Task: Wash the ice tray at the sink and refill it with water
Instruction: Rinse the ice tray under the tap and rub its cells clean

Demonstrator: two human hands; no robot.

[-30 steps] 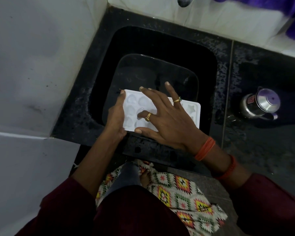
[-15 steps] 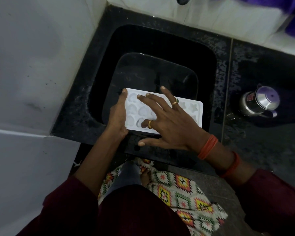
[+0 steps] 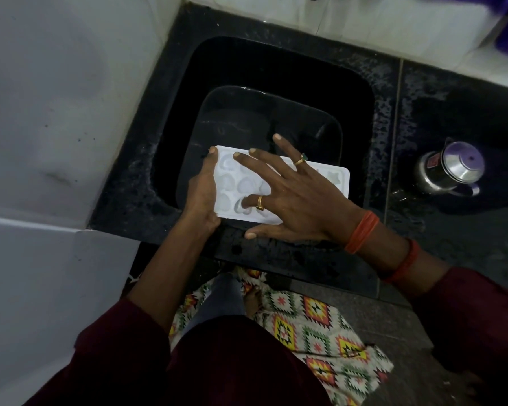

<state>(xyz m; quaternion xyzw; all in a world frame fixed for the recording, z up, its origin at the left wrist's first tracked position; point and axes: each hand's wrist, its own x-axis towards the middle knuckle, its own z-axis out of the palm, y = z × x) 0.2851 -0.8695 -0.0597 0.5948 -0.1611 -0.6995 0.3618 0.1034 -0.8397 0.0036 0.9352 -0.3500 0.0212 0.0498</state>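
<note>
A: We're standing over the black sink (image 3: 373,136), set into the dark tabletop (image 3: 452,230). What has shifted in the last second?

B: Little. Our view has dropped slightly, so the tap at the top edge is now almost cut out. The white ice tray (image 3: 339,183) has stayed over the near side of the basin, and our right hand (image 3: 294,197) has slid a touch across it.

A: How do our hands sit?

B: The left hand (image 3: 201,197) grips the tray's left short edge, thumb on the rim. The right hand lies spread and unclenched on top, its index finger bent down into one of the moulded cells. We judge that as rubbing the cells out one by one, so we're mid-wash and the refill is not yet begun.

A: And smaller things?

B: A steel jug (image 3: 449,168) stands on the tabletop to the right, well apart from the tray.

A: What can't we make out?

B: Whether water is running; the spout is nearly out of frame and no stream shows. The basin is too dark to tell whether water stands in it. Our right hand covers most of the tray's middle cells.
</note>
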